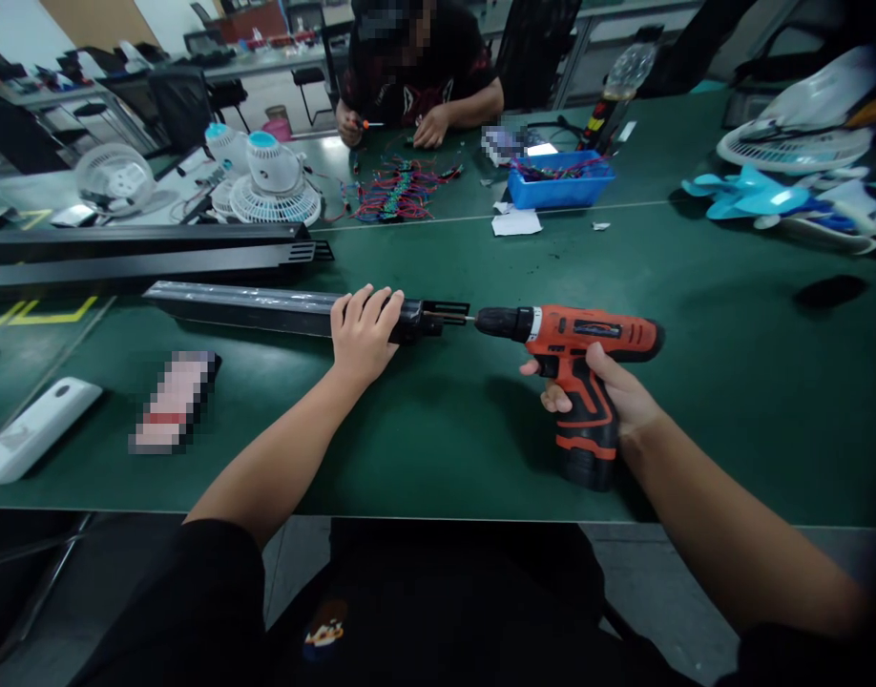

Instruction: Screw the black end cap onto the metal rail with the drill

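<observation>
Over the green tabletop (438,439), both hands (481,358) reach forward, forearms angled inward.

Pixelated phone (177,401), rear rails (123,265) cropped at edge

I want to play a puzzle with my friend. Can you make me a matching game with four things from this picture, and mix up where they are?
Things:
1. Drill
2. Left hand
3. Tray
4. Blades

Where or how:
A. Over on the right, light blue
B. With red and dark wires in it
C. Held in the right hand
D. On top of the black bar

Right pairs: 1-C, 2-D, 3-B, 4-A
</observation>
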The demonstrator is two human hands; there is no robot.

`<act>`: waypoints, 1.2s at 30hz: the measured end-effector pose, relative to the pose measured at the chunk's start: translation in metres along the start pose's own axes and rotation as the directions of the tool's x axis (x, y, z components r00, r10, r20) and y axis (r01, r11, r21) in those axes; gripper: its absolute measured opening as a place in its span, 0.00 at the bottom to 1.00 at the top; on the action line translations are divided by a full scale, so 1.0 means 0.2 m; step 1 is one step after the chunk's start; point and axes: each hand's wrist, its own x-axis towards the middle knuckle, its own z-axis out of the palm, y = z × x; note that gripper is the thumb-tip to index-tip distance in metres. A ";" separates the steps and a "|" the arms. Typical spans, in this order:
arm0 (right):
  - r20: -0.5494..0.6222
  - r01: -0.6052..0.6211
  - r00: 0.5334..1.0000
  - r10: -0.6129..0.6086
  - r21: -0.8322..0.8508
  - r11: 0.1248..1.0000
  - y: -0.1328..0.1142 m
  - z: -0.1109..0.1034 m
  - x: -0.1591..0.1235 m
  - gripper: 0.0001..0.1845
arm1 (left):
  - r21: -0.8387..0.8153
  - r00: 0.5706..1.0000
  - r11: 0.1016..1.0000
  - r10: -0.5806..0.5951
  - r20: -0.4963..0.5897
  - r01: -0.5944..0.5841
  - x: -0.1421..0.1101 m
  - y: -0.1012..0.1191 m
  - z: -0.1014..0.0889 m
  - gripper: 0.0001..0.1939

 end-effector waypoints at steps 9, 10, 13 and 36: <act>0.100 -0.049 0.994 0.042 0.070 0.996 0.01 -0.03 -0.02 0.29 | -0.023 0.995 0.998 -0.065 -0.082 0.064 -0.01 0.03 -0.03 0.27; 0.095 -0.036 0.995 0.029 0.083 0.996 0.01 -0.03 -0.02 0.28 | -0.034 0.994 0.997 -0.065 -0.085 0.063 -0.01 0.02 -0.03 0.27; 0.081 0.010 0.997 -0.019 0.110 0.994 0.01 -0.01 -0.01 0.24 | -0.041 0.993 0.997 -0.064 -0.099 0.060 -0.01 0.02 -0.01 0.27; 0.080 0.046 0.995 -0.053 0.090 0.995 0.01 0.04 -0.01 0.21 | 0.082 0.987 0.996 0.053 -0.153 -0.041 -0.01 -0.08 0.04 0.27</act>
